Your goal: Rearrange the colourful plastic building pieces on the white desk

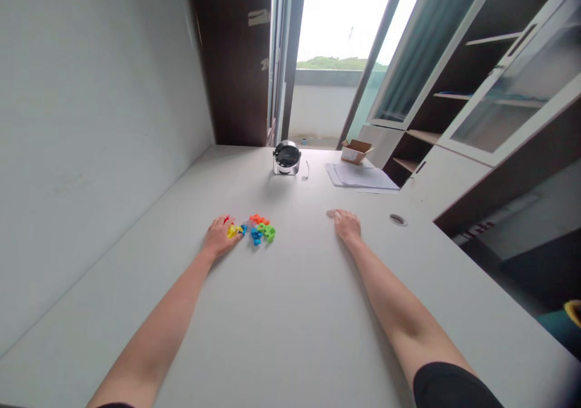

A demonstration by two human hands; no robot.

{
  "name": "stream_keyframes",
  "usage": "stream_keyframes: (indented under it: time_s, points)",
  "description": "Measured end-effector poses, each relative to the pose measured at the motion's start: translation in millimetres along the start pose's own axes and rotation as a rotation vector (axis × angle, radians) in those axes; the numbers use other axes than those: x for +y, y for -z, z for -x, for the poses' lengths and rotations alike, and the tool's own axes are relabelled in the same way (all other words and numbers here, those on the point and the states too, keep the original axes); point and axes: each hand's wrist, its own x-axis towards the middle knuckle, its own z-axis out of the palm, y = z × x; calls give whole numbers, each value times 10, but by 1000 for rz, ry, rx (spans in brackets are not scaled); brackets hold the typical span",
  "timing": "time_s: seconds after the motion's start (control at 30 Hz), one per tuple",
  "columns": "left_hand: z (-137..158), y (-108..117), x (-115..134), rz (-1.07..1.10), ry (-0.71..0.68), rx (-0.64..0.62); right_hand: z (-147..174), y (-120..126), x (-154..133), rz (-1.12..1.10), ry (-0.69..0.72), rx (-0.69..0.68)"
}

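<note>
A small heap of coloured plastic blocks (258, 229), orange, blue, green, yellow and red, lies on the white table (290, 311). My left hand (221, 236) rests on the table at the heap's left edge, fingertips touching the yellow and red pieces. Whether it grips any of them is too small to tell. My right hand (347, 223) lies palm down on the bare table well to the right of the blocks, fingers loosely curled, holding nothing.
A small round desk fan (287, 157) stands at the table's far end. A stack of papers (361, 175) and a small cardboard box (356, 151) lie at the far right. A cable hole (398, 219) sits right of my right hand. Cabinets line the right side.
</note>
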Motion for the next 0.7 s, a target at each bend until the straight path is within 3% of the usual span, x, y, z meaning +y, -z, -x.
stream_keyframes:
  time_s: [0.13,0.37,0.5,0.7]
  points:
    - [5,-8,-10,-27,82,35,1,-101,-115,-2,114,-62]
    - [12,6,-41,31,29,61,-16,-385,-1055,-95,217,-83]
    - [15,34,-27,86,-25,80,-114,-478,-1376,-134,183,-28]
    - [4,61,35,138,-79,64,-308,-577,-1738,-186,330,-272]
